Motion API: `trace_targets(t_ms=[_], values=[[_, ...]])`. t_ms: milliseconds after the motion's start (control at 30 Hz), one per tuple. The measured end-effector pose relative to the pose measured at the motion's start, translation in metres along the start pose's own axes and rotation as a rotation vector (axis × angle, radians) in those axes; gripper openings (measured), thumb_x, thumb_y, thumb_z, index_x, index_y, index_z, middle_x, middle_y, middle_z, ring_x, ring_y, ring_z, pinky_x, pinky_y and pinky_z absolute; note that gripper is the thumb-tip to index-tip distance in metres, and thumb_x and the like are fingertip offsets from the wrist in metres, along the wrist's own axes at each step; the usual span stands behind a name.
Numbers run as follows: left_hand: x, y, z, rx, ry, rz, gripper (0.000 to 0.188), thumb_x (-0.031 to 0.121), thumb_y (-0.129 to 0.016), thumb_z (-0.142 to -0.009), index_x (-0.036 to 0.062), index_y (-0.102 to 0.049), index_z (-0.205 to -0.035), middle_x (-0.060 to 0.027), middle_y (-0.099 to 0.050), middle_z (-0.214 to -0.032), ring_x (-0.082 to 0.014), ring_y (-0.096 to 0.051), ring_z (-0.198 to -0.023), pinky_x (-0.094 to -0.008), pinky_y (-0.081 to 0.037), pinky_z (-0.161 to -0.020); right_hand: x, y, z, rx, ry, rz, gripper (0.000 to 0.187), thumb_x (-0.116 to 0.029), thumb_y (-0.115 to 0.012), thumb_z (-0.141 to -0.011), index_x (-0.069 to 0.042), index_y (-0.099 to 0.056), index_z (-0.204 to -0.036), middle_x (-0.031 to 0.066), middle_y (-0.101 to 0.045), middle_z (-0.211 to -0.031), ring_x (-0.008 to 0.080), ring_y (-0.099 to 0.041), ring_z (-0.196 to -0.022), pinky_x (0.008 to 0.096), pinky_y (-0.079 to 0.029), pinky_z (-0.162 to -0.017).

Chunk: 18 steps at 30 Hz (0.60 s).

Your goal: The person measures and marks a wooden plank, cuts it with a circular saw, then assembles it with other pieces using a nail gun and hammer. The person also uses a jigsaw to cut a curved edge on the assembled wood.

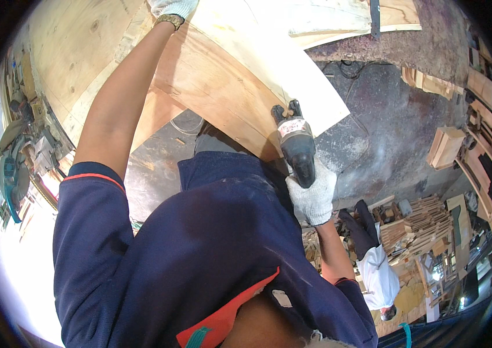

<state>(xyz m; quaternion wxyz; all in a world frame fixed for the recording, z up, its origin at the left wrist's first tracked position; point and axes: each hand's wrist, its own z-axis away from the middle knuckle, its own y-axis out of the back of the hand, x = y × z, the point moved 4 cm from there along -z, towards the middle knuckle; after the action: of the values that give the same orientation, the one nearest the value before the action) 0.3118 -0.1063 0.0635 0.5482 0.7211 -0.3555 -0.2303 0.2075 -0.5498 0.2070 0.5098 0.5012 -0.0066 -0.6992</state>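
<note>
My right hand (314, 196), in a white knitted glove, is closed around the rear of a black jigsaw (300, 152). The tool's forked front points away from me, at the near right edge of the plywood (223, 87). Part of this plywood is brightly lit and looks almost white. Far out at the top edge, my left hand (174, 7) wears the same kind of glove and rests at the plywood. The picture cuts off its fingers. A watch (170, 21) sits on that wrist.
A larger plywood sheet (78, 52) lies at left. Cut wood pieces (446, 148) are on the right, with stacked strips (423, 223) below them. A person in a white shirt (377, 278) is at lower right. A teal power saw (9, 180) stands at far left.
</note>
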Motion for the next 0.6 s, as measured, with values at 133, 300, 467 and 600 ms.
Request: trace_targets(t_ms=[133,300,467,600], values=[[0.0006,0.0011,-0.0003,-0.003,0.0,0.006,0.058,0.053,-0.055,-0.098,-0.0001,-0.06,-0.121,-0.0232,-0.064,-0.118,-0.0386,-0.06,-0.113,-0.0501,-0.046,-0.099,-0.0029,0.0009,-0.0024,-0.005,0.027,0.012,0.021,-0.015,-0.072,-0.079,-0.005,-0.069,-0.097,0.0192,-0.069,-0.083,0.0418,-0.07,-0.078,0.0442,-0.057,-0.067],[0.0012,0.0015,-0.0005,0.01,-0.006,0.017,0.057,0.053,-0.055,-0.098,0.0,-0.06,-0.119,-0.0233,-0.064,-0.116,-0.0389,-0.06,-0.112,-0.0506,-0.046,-0.098,-0.0034,0.0008,-0.0045,0.003,0.034,0.008,0.021,-0.015,-0.072,-0.079,-0.004,-0.069,-0.097,0.02,-0.069,-0.082,0.0424,-0.07,-0.077,0.0445,-0.057,-0.066],[0.0008,-0.0006,-0.0015,-0.034,-0.007,-0.014,0.055,0.052,-0.055,-0.098,0.001,-0.06,-0.116,-0.0228,-0.064,-0.114,-0.0386,-0.06,-0.11,-0.0507,-0.046,-0.097,-0.0024,0.0001,-0.0057,-0.008,0.002,0.024,0.021,-0.016,-0.072,-0.078,-0.004,-0.068,-0.095,0.0211,-0.068,-0.081,0.0437,-0.069,-0.076,0.0451,-0.057,-0.065],[0.0008,0.0001,-0.0008,0.024,-0.02,-0.014,0.055,0.053,-0.055,-0.099,0.0009,-0.06,-0.116,-0.0228,-0.064,-0.114,-0.0386,-0.06,-0.11,-0.0505,-0.046,-0.098,-0.0026,0.0001,-0.0067,-0.01,0.006,0.019,0.022,-0.014,-0.073,-0.076,-0.003,-0.068,-0.094,0.0192,-0.068,-0.078,0.039,-0.069,-0.072,0.0426,-0.056,-0.066]])
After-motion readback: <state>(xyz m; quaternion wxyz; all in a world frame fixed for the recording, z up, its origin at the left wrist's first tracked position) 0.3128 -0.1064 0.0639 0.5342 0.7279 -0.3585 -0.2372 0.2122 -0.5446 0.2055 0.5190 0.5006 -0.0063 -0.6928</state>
